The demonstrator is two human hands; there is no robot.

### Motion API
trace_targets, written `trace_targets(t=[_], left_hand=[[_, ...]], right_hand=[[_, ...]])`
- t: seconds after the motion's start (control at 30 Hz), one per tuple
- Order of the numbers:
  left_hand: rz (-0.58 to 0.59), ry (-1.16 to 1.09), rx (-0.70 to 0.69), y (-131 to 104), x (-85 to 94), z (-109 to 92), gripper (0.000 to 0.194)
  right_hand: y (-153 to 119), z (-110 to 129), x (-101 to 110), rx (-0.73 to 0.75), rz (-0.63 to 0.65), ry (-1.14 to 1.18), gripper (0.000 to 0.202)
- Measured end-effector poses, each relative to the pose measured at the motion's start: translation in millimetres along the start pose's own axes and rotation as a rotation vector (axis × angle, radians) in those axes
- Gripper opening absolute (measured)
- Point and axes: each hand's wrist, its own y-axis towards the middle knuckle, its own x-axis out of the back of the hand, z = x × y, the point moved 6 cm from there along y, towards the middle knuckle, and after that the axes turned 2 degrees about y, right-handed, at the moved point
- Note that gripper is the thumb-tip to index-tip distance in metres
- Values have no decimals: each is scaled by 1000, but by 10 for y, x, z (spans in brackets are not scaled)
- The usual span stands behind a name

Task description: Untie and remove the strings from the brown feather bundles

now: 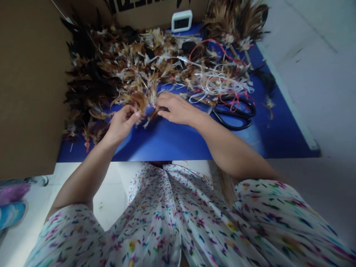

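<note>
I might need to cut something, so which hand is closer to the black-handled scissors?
Right. The right hand is just left of the scissors; the left hand is farther left.

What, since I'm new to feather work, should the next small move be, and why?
I'd probably ease the right hand slightly toward the left hand, to bring their feathers together. The left seems to pinch a brown tuft, the right a small feather piece, with only a narrow gap between. The black-handled scissors lie aside, with cord over them.
</note>
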Motion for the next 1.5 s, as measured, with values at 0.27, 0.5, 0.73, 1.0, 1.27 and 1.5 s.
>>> trace_targets(t=[0.27, 0.5, 0.73, 1.0, 1.27, 1.5], left_hand=[[196, -392, 261, -140, -310, -103, 47], [-419, 23, 70, -242, 800, 66, 26], [-573, 921, 338, -825, 1910, 494, 23], [-529, 1006, 7, -825, 1629, 277, 21], [-259, 465, -106, -111, 513, -128, 22], [-30, 5, 77, 549, -405, 7, 39]], right_hand=[[2, 92, 40, -5, -78, -13, 18], [-20, -217, 124, -174, -235, -9, 24], [113, -207, -247, -119, -170, -206, 33], [192, -329, -336, -136, -140, -192, 30], [104, -721, -177, -384, -520, 530, 19], [40, -657, -144, -410, -607, 1017, 22]])
